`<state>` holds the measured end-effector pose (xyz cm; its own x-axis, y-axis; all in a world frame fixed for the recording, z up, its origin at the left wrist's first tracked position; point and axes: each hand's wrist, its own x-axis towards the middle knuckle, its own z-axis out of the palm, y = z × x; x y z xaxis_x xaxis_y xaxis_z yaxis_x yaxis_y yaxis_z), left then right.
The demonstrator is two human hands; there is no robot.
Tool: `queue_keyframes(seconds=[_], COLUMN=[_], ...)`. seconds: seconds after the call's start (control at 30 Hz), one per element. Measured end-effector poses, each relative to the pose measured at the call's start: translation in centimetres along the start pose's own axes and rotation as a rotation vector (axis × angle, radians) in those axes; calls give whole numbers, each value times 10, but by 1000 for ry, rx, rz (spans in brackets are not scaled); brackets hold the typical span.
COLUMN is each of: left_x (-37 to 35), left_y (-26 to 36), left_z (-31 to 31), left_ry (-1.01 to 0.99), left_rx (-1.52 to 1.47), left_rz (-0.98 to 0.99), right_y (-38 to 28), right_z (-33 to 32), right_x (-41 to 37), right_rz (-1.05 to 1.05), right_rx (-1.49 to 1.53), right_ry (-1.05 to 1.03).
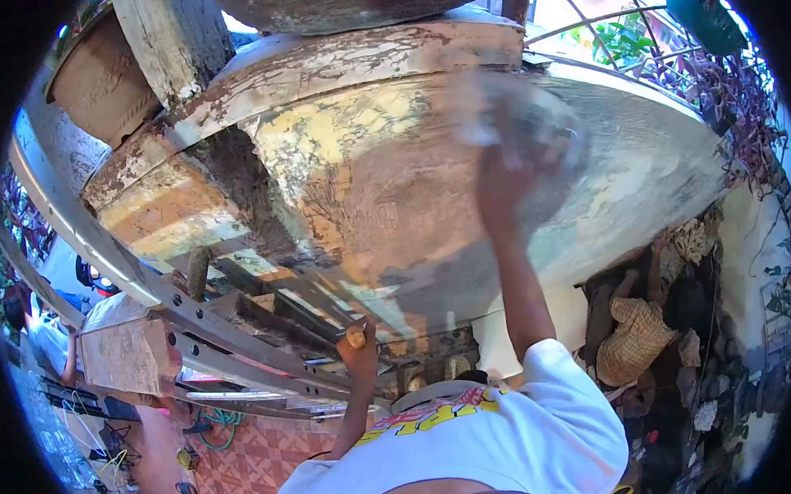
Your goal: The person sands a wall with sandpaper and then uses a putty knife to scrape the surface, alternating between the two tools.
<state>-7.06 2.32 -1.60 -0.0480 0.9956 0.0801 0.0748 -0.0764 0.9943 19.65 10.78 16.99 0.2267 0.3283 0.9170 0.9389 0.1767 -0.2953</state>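
Note:
My right hand (510,173) is raised against the curved wall (394,195) and smeared by motion. A blurred greyish-white shape (495,113) shows at its fingers; I cannot make out its kind. Lower down, my left hand (357,357) is closed around a tool with a rounded wooden handle (356,336), whose working end I cannot see clearly. The wall's surface is patchy, with yellow and brown worn areas at left and smoother grey on the right.
A curved metal ladder (135,265) runs along the left. A clay pot (102,83) and a large round vessel (352,5) stand above the ledge (336,53). Another person (634,334) crouches among stones below right. A green hose (219,427) lies on the tiled floor (264,461).

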Motion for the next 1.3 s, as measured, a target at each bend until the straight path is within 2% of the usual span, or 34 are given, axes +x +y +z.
queue_keyframes(seconds=[0.03,0.07,0.1,0.13,0.17,0.23,0.27,0.3,0.33,0.37,0.43,0.47,0.53,0.57,0.63,0.67,0.73,0.77,0.8,0.9,0.97,1.03,1.07,1.1,1.2,1.23,1.27,1.3], left_x=[6,13,3,3,7,2,6,7,1,1,7,3,10,5,3,9,11,17,8,9,3,11,6,5,6,-4,-4,-1], left_y=[-13,-37,-53,-46,-29,-22,-22,-23,-20,-14,-15,-22,-29,5,-3,-8,-15,-12,-13,-23,-9,-4,-7,-10,-22,10,10,9], left_z=[2,2,-4,-2,2,0,1,1,-5,-5,0,-3,-1,1,-3,2,3,6,0,3,15,21,15,9,7,11,8,6], left_ry=[5,87,162,159,84,10,25,38,38,50,74,76,60,49,43,32,32,39,39,38,70,119,70,24,46,75,65,53], left_rx=[-11,124,277,275,186,104,82,62,69,130,183,188,-8,79,72,47,34,125,239,99,121,128,157,180,146,153,169,158], left_rz=[11,62,85,86,136,161,72,-19,-23,53,162,146,102,10,-2,4,22,29,5,23,76,154,74,0,134,-61,-66,-101], right_y=[-3,-5,-25,-47,-52,-63,-42,-17,-6,-5,-6,-24,-80,-73,-51,-30,0,-2,-22,-72,-79,-55,-50,-53,-60,-66,-73,-91], right_z=[-13,-19,0,32,59,85,71,25,0,9,24,36,57,49,29,14,-16,-1,12,49,58,21,6,8,41,45,51,52], right_x=[13,22,10,4,0,-6,-9,-1,0,5,9,-1,1,1,1,10,18,18,12,2,-13,4,3,-1,2,-10,-18,-27], right_rz=[268,541,368,166,164,423,414,168,-69,-76,160,167,82,80,-86,-94,112,174,188,185,-70,-77,-63,-56,63,127,195,118], right_rx=[299,596,140,-305,-304,219,225,-12,-248,-243,119,120,-48,-55,-7,-13,-68,-60,-63,-79,-65,-102,-140,-140,-37,-12,14,44], right_ry=[17,36,78,124,130,40,38,-29,-95,-83,273,257,245,238,158,166,128,228,217,232,-69,-44,-41,-44,98,120,154,20])
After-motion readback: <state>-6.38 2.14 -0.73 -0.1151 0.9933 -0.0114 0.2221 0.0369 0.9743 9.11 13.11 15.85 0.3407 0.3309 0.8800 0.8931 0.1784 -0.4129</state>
